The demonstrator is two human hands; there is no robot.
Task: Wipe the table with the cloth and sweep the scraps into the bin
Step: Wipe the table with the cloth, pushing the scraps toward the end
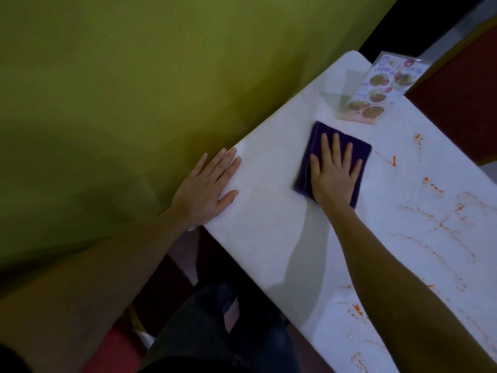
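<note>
A folded dark purple cloth (357, 152) lies flat on the white table (269, 238). My right hand (333, 170) presses down on it with the fingers spread, palm flat. My left hand (207, 188) rests flat on the table's left edge, fingers apart, holding nothing. Orange sauce smears and scraps (435, 211) streak the table to the right of the cloth and toward the near right corner. No bin is in view.
A clear standing menu card (376, 92) with food pictures stands at the table's far end, just beyond the cloth. A yellow-green wall (134, 90) runs along the left. A dark red seat back (457, 103) borders the far right. My legs are below the table edge.
</note>
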